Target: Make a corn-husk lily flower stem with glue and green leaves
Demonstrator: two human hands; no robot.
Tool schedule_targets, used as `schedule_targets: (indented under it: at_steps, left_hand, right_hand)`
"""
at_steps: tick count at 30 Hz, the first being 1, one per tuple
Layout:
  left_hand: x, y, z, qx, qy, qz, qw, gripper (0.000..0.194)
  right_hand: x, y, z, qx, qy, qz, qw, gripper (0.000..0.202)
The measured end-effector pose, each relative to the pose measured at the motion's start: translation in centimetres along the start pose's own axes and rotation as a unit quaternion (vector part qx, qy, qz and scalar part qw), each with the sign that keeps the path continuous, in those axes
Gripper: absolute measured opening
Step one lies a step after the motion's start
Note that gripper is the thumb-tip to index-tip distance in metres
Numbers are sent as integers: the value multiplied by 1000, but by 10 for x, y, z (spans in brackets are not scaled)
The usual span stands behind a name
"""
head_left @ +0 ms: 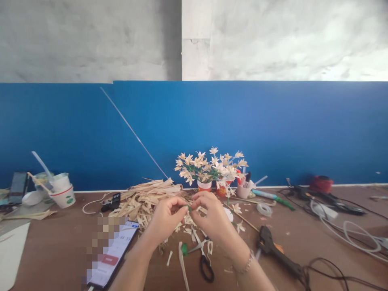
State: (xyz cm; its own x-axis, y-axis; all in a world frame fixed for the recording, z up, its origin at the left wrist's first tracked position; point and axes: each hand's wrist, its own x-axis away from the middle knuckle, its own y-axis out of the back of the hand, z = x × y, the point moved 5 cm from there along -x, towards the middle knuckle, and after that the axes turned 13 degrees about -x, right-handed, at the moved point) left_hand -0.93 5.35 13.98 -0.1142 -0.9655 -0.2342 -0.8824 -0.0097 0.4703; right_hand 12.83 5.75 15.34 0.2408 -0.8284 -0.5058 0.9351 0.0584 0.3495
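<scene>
My left hand (168, 214) and my right hand (210, 212) meet over the middle of the table, fingertips pinched together. Between them is a small green piece (190, 208), mostly covered by the fingers, so its exact kind is unclear. Just below the hands lie open scissors (206, 264) with black handles and a green scrap (184, 248). Pale dried husk strips (142, 202) are heaped behind and left of my left hand. Beyond the hands, cream-coloured handmade flowers (200, 161) with green stems stand in a red and white cup (204, 185).
A glue gun (277, 250) with its cord lies right of my right forearm. A lit phone (117, 252) lies by my left forearm. White cables (354, 238) sprawl at the far right. Paper cups (63, 196) stand at the left, before a blue partition (273, 129).
</scene>
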Motion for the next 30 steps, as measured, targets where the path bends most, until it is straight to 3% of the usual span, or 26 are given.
schedule_targets:
  at_steps: [5, 9, 13, 18, 22, 26, 30]
  left_hand:
    - [-3, -2, 4, 24, 37, 14, 999, 12]
    - [-4, -7, 8, 77, 60, 8, 995, 14]
    - [-4, -8, 9, 114, 61, -5, 992, 14]
    - [-3, -5, 6, 122, 40, -28, 991, 14]
    - [-2, -2, 3, 117, 14, -18, 993, 13]
    - [0, 4, 0, 84, -28, 5, 996, 12]
    - [-1, 7, -1, 98, -69, 1, 993, 10]
  right_hand:
    - [0, 1, -1, 29, 35, -28, 999, 11]
    - [2, 2, 5, 105, 90, -90, 986, 10]
    - [6, 0, 14, 155, 139, -138, 968, 10]
    - [7, -1, 15, 138, 144, -143, 969, 11]
    - [4, 0, 10, 62, 107, -113, 986, 10]
    - [-1, 0, 2, -75, 5, -48, 996, 8]
    - [-1, -6, -4, -237, -120, 45, 963, 3]
